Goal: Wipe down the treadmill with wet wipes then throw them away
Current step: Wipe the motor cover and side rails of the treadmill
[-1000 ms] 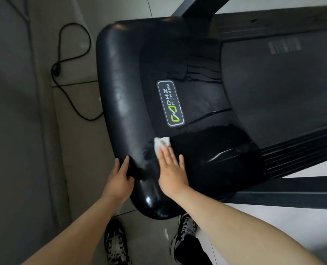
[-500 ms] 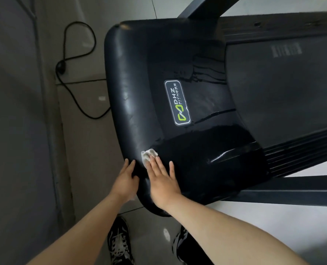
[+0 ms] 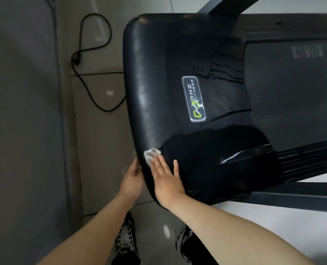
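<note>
1. Treadmill (image 3: pixel 159 77), a black machine with a glossy moulded plastic front cover, is standing on the grey tiled floor (image 3: pixel 101 159), and the person is standing at its near corner.
2. The small crumpled white wet wipe (image 3: pixel 151 154) is lying on the cover's rounded left edge near that corner, under the fingertips of the right hand (image 3: pixel 166 180).
3. The right hand is lying flat with straight, spread fingers. It is pressing the wipe down rather than clutching it, likely so the pressure spreads over the curved surface.
4. The left hand (image 3: pixel 132 178) is resting against the cover's outer side, just beside the right. It is holding nothing and looks released, and is probably bracing the person while leaning over. Its fingertips are blurred.
5. The patch beside the right hand is looking dark and shiny, while the strip running up the left edge, left of the green-and-grey logo badge (image 3: pixel 194 100), is looking dull. The wiping therefore seems only partly done.
6. A black power cable (image 3: pixel 93 100) is looping over the floor left of the treadmill, well apart from both hands.
7. No bin is showing, so the throwing away is not yet done.
</note>
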Tool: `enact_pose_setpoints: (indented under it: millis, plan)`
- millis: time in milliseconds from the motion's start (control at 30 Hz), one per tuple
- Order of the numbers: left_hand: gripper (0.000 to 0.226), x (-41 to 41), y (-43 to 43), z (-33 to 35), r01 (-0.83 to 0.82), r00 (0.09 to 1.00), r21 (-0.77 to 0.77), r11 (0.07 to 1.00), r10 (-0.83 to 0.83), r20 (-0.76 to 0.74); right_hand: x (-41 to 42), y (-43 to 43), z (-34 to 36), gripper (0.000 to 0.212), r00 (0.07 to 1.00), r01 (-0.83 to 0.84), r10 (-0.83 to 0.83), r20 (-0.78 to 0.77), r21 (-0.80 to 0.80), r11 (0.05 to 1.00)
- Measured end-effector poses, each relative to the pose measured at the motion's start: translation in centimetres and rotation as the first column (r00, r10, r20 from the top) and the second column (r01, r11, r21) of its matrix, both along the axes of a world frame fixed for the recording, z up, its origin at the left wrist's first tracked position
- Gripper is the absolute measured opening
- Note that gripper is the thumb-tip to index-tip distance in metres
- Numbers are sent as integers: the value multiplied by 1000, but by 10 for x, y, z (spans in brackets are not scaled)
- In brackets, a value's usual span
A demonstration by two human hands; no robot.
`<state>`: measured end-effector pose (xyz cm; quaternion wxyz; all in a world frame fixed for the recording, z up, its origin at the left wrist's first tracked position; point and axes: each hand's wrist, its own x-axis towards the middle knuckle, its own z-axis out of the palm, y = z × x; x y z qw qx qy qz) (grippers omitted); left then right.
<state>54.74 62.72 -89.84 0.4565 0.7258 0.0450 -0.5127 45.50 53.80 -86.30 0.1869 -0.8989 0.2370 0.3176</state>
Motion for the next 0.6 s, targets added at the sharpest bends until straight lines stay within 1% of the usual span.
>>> enact_pose_setpoints:
  millis: [100, 167, 233, 300, 367, 433, 500, 600]
  plan:
    - [49, -2, 20, -30, -16, 998, 4, 1000, 16, -59, -6, 11, -1, 80, 967, -243, 242, -78, -9, 970]
    - [49, -1, 23, -26, 3, 996, 2, 1000, -3, -93, -2, 3, -2, 78, 951, -299, 297, -86, -20, 954]
    - [54, 1, 20, -8, -50, 991, 39, 998, 54, -119, 12, -14, -1, 77, 963, -263, 259, -73, -44, 964]
    - [58, 2, 22, -8, -74, 983, 64, 995, 83, -165, 32, -34, 0, 79, 988, -148, 144, -52, -91, 985]
    - [57, 3, 23, -7, -84, 977, 71, 994, 96, -188, 50, -45, 0, 83, 998, -52, 46, -46, -128, 990]
    - [53, 3, 20, -5, -134, 968, 56, 989, 143, -206, 59, -43, 1, 83, 999, -30, 24, -48, -130, 991]
    - [49, 2, 16, -2, -191, 950, 40, 981, 195, -242, 57, -33, 2, 80, 994, -106, 101, -52, -99, 990]
    - [41, 2, 12, -2, -247, 929, 39, 968, 248, -276, 37, -10, 3, 73, 935, -341, 332, -127, -56, 939]
